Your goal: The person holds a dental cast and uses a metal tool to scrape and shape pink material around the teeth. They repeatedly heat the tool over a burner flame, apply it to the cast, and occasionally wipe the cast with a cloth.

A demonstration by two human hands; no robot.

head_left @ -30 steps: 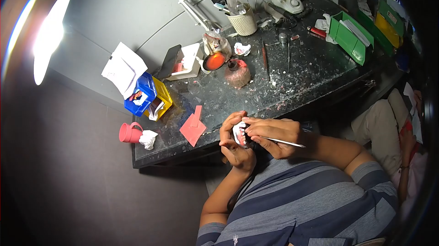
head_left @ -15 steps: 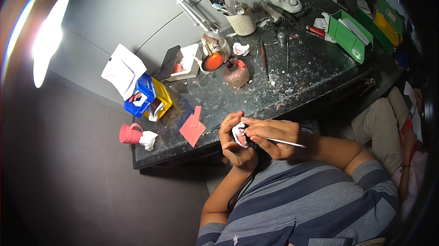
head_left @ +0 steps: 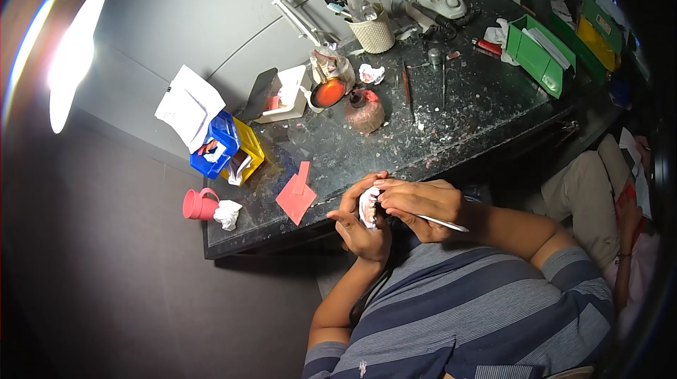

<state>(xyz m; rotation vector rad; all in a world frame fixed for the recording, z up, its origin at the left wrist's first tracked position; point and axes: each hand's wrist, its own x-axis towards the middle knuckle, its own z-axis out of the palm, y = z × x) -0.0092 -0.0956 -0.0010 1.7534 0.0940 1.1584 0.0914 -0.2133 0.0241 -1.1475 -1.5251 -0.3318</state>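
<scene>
My left hand (head_left: 367, 240) is curled around a white dental cast (head_left: 367, 213) with a row of teeth and pink material along it. Its thumb sticks out to the left. Closed around a slim white-handled tool (head_left: 446, 224), my right hand (head_left: 428, 203) has its fingertips at the right side of the cast. The tool's working end is hidden by the fingers. Both hands are just past the bench's front edge. Pink wax sheets (head_left: 295, 200) lie on the bench left of my hands.
On the dark bench (head_left: 282, 238) are a round glass bottle (head_left: 364, 114), a pan with orange-red contents (head_left: 328, 93), a white box (head_left: 288, 97) and a green bin (head_left: 539, 54). Blue bin (head_left: 217, 150) and pink mug (head_left: 199, 204) stand left. Another person's legs (head_left: 582, 188) show at right.
My left thumb has swung outward, away from the cast, and the cast has turned a little so more of its teeth show. My right hand stays beside it with the tool.
</scene>
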